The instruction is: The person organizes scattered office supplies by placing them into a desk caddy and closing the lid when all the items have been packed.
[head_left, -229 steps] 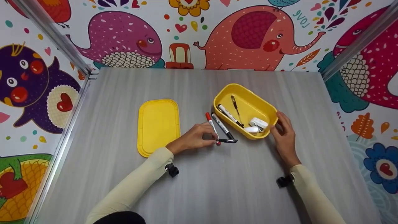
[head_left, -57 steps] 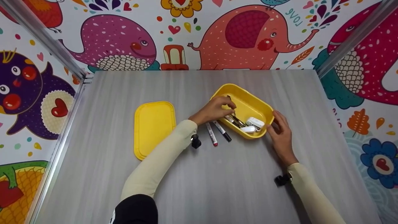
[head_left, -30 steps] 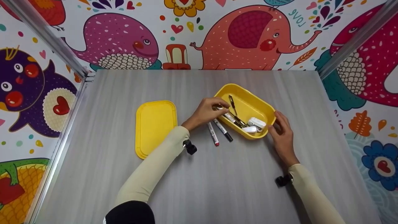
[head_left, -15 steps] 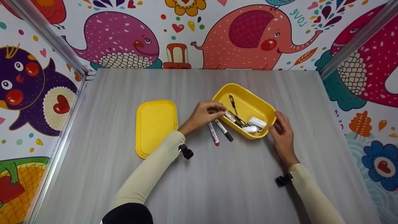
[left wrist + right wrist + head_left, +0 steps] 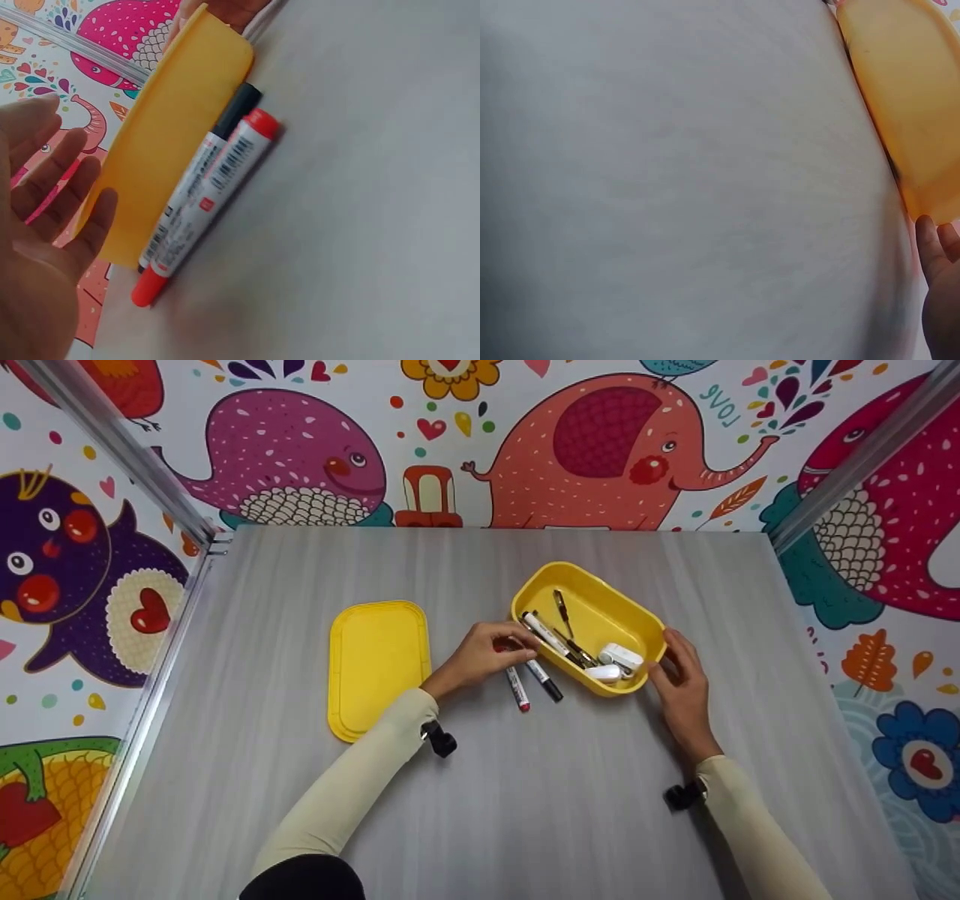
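Observation:
My left hand (image 5: 480, 656) hovers just outside the yellow box, over two markers. Its fingers are spread and hold nothing in the left wrist view. Under it, the red-capped marker (image 5: 206, 199) and the black-capped marker (image 5: 238, 109) lie side by side against the box's outer wall, partly hidden by the hand in the head view. My right hand (image 5: 684, 697) holds the right corner of the yellow box (image 5: 600, 611), thumb on the near side. Inside the box are a white marker (image 5: 546, 634), dark pens (image 5: 562, 607) and white rounded items (image 5: 621, 655).
A yellow lid (image 5: 379, 667) lies flat on the grey table (image 5: 480, 810), left of the box. Patterned walls (image 5: 442, 442) stand behind and at the sides, with metal rails (image 5: 135, 457) at the corners.
A black pen pinched by my left hand earlier now lies among the pens in the box. That hand has since drawn back out, toward the two markers. The right hand stays at the corner.

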`<state>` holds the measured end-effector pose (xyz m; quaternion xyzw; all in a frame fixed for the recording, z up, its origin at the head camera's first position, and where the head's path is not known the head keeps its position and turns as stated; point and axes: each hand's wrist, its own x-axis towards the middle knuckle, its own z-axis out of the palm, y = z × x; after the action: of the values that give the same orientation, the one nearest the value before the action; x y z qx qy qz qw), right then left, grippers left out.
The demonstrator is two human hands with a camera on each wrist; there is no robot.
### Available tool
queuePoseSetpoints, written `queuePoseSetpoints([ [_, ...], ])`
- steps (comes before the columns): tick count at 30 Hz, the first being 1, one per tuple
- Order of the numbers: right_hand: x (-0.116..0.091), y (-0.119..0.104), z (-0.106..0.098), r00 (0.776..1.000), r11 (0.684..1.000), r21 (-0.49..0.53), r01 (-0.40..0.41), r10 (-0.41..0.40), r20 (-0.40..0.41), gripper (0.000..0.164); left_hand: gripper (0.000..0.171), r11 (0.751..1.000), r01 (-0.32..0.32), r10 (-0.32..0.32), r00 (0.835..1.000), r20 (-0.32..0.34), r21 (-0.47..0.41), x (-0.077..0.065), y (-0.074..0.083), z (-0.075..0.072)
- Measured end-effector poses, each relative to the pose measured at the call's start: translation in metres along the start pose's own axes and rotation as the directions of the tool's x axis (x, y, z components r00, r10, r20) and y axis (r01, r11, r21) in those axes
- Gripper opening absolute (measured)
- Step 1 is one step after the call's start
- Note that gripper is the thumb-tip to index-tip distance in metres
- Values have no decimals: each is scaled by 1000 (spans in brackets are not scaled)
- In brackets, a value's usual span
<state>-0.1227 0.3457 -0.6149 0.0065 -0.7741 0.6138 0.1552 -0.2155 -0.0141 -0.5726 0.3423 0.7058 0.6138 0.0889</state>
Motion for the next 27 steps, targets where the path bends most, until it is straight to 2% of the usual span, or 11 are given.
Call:
queuePoseSetpoints([
  [4,1,0,0,1000,1000,-8,-5,5,-4,59,21,999,35,-36,999,31,15,-6,-5,-1],
  [8,1,1,-1,1000,1000,-1,-1,1,-3,59,20,998,43,-45,998,46,39,-10,-9,-2],
  [11,0,1,-1,1000,1000,4,4,-4,1,58,20,998,24,-28,997,67,63,-13,-12,-4],
  [15,1,3,-1,1000,1000,-8,8,-8,-2,58,18,991,-36,21,994,111,130,-13,-15,-7],
  [21,1,3,-1,1000,1000,-2,11,-11,-9,58,12,954,-133,86,980,180,269,-12,-19,-10],
  [27,1,3,1,1000,1000,12,18,-18,-4,59,14,897,-136,46,975,218,420,-13,-20,-14],
])
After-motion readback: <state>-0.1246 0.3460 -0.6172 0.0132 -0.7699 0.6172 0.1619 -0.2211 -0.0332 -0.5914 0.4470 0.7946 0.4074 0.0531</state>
